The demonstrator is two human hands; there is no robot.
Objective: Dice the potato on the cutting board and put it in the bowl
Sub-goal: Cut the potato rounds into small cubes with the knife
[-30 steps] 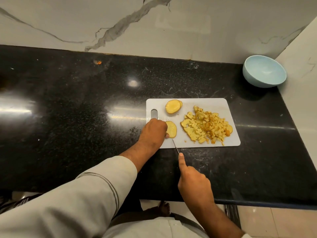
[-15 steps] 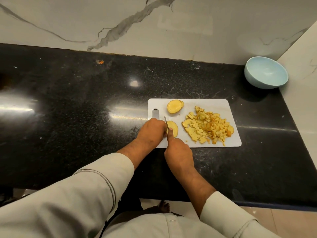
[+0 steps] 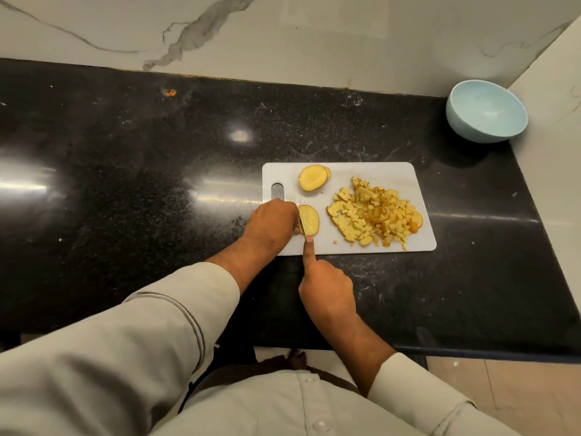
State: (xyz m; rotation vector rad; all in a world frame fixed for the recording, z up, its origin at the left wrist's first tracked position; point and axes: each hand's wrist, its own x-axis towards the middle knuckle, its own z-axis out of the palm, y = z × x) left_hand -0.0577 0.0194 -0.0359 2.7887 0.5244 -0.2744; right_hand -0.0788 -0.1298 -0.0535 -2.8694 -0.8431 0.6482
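Since half a second ago our right hand drew the gripped knife back through the potato slice on the cutting board, left hand pinning it, bowl well beyond the board.

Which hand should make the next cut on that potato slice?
Right. The right hand already holds the thin knife against the yellow potato slice; the left hand steadies it.

I find nothing to read from here: no lettering, label, brand or number shows on the cutting board, the bowl, the tabletop or the marble wall.
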